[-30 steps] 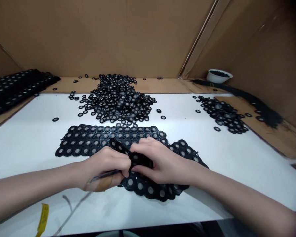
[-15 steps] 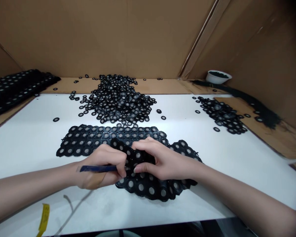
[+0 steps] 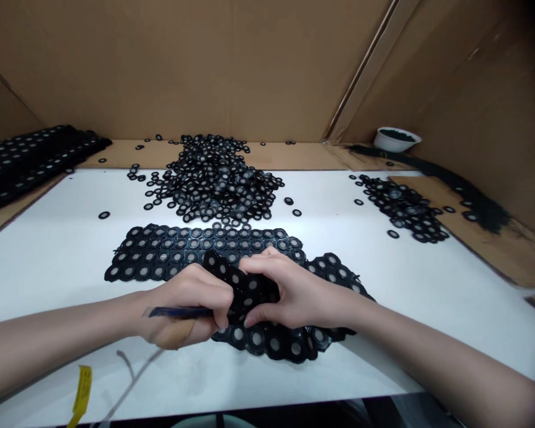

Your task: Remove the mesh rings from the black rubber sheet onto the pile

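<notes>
- A yellow tag [image 3: 82, 389] is showing by the near-left corner of the surface [image 3: 62, 249], overlapping its near edge in this view; it is bearing small dark marks, too blurred to read.
- The white surface is meeting a strip of brown cardboard along its far edge; faint grey smudges are marking it toward the near edge.
- Brown cardboard walls [image 3: 138, 71] are enclosing the work area at the back and right, a seam running up from behind the far-right corner.
- The left hand [image 3: 191, 306] is gripping a slim blue tool [image 3: 181, 311] in bent fingers, a tan patch [image 3: 176, 334] covering part of its thumb side; the tool's tip is not showing clearly.
- The right hand [image 3: 289, 291] is holding a fold of the disc mat [image 3: 274, 343] between thumb and fingers; this black mat is lying right of the middle, toward the near edge.
- A flat disc panel [image 3: 160, 244] is lying just beyond the hands.
- A heap of loose discs [image 3: 218, 181] is spreading over the far edge; a smaller cluster [image 3: 408, 208] is straddling the right edge.
- Beyond the far-right corner, a white bowl [image 3: 392, 141] is standing beside dark strands [image 3: 455, 178].
- Outside the far-left corner, a dark dotted stack [image 3: 18, 160] is resting.
</notes>
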The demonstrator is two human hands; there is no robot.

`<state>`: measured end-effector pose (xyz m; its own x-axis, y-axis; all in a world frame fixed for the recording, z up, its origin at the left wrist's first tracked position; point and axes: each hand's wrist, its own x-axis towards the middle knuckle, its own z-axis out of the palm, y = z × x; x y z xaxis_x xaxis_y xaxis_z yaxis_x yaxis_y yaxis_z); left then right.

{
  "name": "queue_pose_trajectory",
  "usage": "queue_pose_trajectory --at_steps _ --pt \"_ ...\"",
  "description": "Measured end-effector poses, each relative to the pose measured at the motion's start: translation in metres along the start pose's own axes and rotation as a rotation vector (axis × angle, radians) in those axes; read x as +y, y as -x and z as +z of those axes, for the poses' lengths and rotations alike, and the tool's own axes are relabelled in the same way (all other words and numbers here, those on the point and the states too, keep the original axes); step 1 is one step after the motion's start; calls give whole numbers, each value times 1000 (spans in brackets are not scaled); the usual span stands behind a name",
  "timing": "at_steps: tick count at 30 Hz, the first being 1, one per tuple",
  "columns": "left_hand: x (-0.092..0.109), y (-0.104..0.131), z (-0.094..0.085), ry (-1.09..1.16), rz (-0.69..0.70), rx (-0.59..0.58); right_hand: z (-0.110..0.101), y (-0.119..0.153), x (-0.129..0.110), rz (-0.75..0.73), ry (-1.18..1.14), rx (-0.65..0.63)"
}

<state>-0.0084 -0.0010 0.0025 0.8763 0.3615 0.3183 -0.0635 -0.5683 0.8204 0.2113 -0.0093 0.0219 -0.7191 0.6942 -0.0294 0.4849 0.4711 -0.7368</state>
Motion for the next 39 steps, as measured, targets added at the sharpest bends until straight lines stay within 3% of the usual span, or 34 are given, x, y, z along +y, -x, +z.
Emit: queue_pose_trajectory --at_steps 24,39 --pt "1 -3 1 0 16 -55 1 -1 2 -41 6 6" --pt "5 -11 0 -30 -9 -186 1 0 1 -11 22 -14"
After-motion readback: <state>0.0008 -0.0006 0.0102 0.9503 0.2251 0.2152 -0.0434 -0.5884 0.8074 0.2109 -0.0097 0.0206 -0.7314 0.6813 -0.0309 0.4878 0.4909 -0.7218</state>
